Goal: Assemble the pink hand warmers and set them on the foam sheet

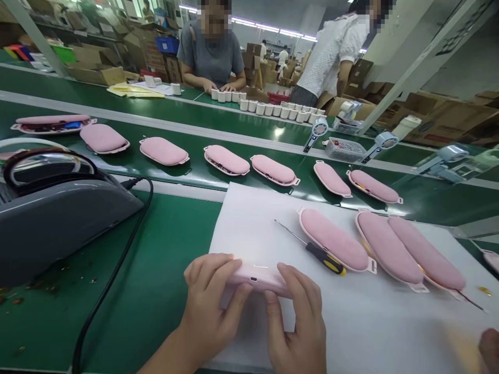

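The hands are close together over the near-left part of the white sheet (249, 218), both clamped on one pink casing (255, 276). The left hand (212, 306) wraps the casing's left end with its fingers curled over the top. The right hand (296, 324) grips the right end, thumb pressed to the near face. The casing is held on edge just above the sheet, with a small port in its side facing the camera and a strip of light along its upper edge.

Farther back on the sheet, to the right of the hands, lies a screwdriver (312, 250) with a black and yellow handle. Its handle sits just beside the first of three pink padded units (333, 239); the other two (405, 253) lie side by side toward the sheet's right edge.

Beyond the sheet's far edge, a row of the same pink units (228, 159) lies spaced out along the green belt (195, 179). Left of the sheet, on the green bench (163, 270), stands a grey machine (58, 218), and its black cable (117, 270) curves toward the near edge.

Well beyond the sheet, a co-worker in a grey top (212, 54) has both hands at a row of white cups (273, 109), and a person in white (331, 54) stands next to them.
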`<state>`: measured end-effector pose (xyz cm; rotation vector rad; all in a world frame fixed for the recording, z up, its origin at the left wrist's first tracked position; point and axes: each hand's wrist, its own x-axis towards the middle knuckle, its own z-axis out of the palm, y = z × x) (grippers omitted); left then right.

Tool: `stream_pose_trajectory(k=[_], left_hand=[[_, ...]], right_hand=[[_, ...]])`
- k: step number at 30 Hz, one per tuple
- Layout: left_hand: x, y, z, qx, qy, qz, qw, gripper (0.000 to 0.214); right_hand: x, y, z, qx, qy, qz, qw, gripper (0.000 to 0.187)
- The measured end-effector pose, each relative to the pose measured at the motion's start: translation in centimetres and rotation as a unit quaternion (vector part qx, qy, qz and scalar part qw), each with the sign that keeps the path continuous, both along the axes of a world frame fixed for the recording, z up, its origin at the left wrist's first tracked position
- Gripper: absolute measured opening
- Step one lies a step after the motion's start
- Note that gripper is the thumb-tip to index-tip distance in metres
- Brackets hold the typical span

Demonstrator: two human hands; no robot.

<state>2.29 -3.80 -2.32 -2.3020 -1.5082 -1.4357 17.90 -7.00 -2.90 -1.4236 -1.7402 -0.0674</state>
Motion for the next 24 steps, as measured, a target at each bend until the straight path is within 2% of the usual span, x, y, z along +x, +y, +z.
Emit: stream_pose_trajectory(k=[2, 8, 11, 15, 24], left_hand=[[-0.3, 0.0, 0.0, 0.000, 0.007, -0.004, 1.000, 0.021], [-0.4, 0.2, 0.6, 0.008, 0.003, -0.023, 1.000, 0.011], [0.3, 0.2, 0.6, 0.027, -0.031, -0.002, 0.999, 0.013], [1.0, 0.3, 0.5, 0.014, -0.051, 0.008, 0.999, 0.016], [1.0, 0.5, 0.4, 0.041, -0.029, 0.012, 0.999, 0.006]], right_hand=[[-0.3, 0.0, -0.1, 0.015, -0.006, -0.005, 1.000, 0.034], [-2.4, 1.0, -0.2, 0.081, 0.039, -0.060, 0.994, 0.010], [-3.2, 1.4, -0.3, 0.088, 0.052, -0.087, 0.991, 0.012], [-3.4, 1.7, -0.1, 0.074, 0.047, -0.088, 0.992, 0.015], [-3.4, 1.7, -0.2, 0.093, 0.047, -0.089, 0.991, 0.012]])
